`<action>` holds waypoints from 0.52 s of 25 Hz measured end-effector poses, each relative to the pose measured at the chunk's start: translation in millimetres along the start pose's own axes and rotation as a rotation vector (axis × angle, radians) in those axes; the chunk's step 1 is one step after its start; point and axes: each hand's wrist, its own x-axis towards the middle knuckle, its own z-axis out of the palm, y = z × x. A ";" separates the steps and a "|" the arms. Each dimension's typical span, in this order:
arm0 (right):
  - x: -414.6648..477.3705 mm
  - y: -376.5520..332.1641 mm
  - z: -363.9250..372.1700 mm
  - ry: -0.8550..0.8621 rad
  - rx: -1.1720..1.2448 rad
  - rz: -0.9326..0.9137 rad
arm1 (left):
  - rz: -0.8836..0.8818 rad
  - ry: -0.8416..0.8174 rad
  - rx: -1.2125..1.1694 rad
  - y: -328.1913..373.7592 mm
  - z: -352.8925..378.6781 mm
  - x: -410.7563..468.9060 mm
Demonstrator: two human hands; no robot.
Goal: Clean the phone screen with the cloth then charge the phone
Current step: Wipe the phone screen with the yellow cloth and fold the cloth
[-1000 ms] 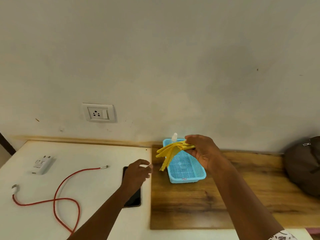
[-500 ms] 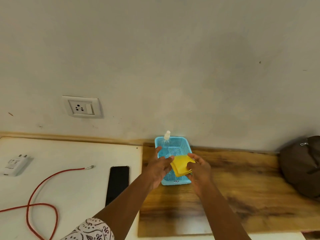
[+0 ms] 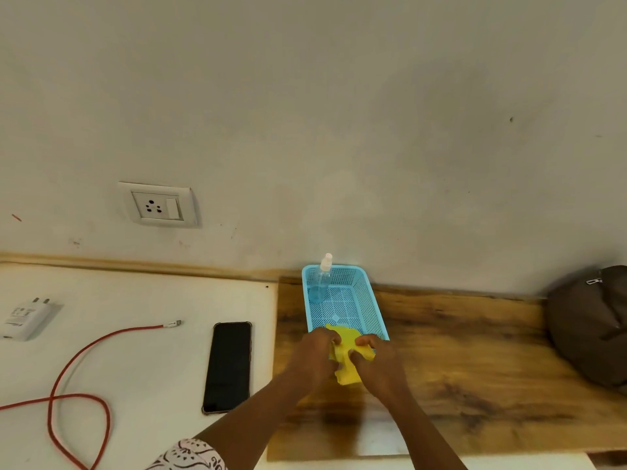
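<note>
A big pale wall point(image 3: 339, 113) fills the space far above the two hands. Below it, a wooden board point(image 3: 475, 368) lies under the hands and stretches off to their right. A white table point(image 3: 135, 351) lies to the left of the hands. Far to the right of the hands sits a dark brown bag point(image 3: 590, 327).

A blue basket point(image 3: 369, 307) with little holes sits on the board, just past the fingertips. A clear spray bottle point(image 3: 321, 283) stands up in its far corner.

The black phone point(image 3: 229, 366) lies flat on the white table, screen up, a little to the left of the left hand. Farther left, a red cable point(image 3: 78, 364) curls across the table, and its silver end points toward the phone. A white wall socket point(image 3: 157, 205) is up on the wall, high and left of the hands. A white charger plug point(image 3: 25, 317) lies far to the left.

The left hand point(image 3: 314, 357) and the right hand point(image 3: 378, 362) are close side by side. Both pinch the yellow cloth point(image 3: 346, 359) between them, over the near end of the basket. Fingers of each hand are closed on the cloth.
</note>
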 end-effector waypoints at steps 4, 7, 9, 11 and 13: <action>5.4 1.0 -1.4 0.065 0.069 -0.001 | 0.030 0.111 -0.063 11.5 4.2 -0.4; 5.7 4.5 1.0 0.103 0.050 0.016 | 0.082 0.206 -0.089 16.3 2.5 -1.1; 4.8 8.2 4.1 0.111 -0.010 0.006 | 0.080 0.190 -0.063 13.4 2.2 -2.2; 4.7 10.8 5.2 0.096 -0.076 -0.039 | 0.073 0.132 -0.004 8.0 2.4 -3.7; 6.6 12.2 3.1 0.077 -0.100 -0.117 | 0.077 0.077 0.106 3.3 1.8 -4.9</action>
